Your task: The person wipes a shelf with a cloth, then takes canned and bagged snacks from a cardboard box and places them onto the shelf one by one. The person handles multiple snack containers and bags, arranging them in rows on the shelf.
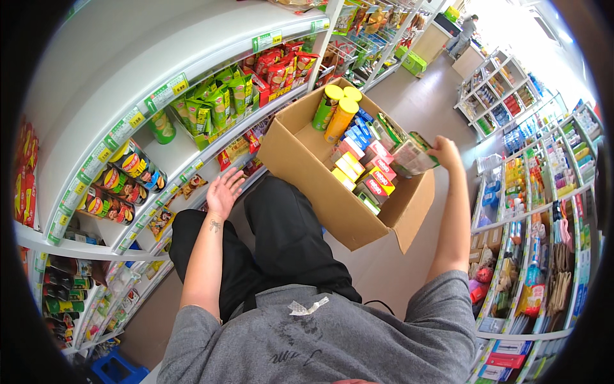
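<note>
A cardboard box (297, 163) with its flaps up stands in front of my knees. Inside are yellow-lidded snack canisters (341, 120), blue packs (360, 128), and several small red, yellow and pink cartons (380, 175). My right hand (447, 152) grips the edge of a clear package with green parts (413, 152) at the box's right side; its contents are hard to make out. My left hand (224, 194) is empty, palm up with fingers spread, between the shelf and the box.
On my left, curved-looking white shelves hold Lay's canisters (139, 165), a green canister (163, 127), green snack bags (218, 103) and red snack bags (283, 67). Stocked shelves (537, 211) line the right. A person (464, 36) stands near a counter far off. A blue stool (117, 367) sits lower left.
</note>
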Available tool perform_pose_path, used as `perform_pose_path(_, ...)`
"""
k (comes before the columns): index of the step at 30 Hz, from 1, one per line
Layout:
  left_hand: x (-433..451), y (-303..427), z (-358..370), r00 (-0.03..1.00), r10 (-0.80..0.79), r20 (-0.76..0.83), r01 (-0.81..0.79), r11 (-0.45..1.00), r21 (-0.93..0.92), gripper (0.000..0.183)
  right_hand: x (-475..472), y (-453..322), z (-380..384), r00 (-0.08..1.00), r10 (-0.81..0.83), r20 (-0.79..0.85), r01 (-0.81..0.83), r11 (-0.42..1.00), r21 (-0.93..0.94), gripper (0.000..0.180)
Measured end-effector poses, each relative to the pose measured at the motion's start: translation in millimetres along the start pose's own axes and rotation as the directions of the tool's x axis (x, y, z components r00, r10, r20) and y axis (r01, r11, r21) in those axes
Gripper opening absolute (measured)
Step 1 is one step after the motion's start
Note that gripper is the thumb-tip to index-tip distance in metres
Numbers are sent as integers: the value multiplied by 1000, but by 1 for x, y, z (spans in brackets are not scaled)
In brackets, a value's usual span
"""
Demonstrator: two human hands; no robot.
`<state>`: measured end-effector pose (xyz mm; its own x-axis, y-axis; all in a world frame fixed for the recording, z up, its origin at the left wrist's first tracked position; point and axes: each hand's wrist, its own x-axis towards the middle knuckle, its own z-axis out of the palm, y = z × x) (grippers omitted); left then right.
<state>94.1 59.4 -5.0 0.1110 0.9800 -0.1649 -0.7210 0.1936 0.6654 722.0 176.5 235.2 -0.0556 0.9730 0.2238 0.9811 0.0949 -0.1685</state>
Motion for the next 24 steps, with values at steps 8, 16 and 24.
perform_pose_path(8, 26, -19, 20, 997, -41, 58, 38, 998, 57, 67, -36, -212, -139, 899, -163, -406, 354, 817, 454, 19)
perform_pose_path(16, 30, -26, 44, 985, -13, 173, 11, 1000, 10, 64, -45, -321, 57, 993, 49, -109, 118, -306, 945, 16)
perform_pose_path(24, -5, 11, 30, 885, 122, 449, 55, 931, -360, 84, -113, -374, 181, 924, -219, 314, -380, -618, 688, 44)
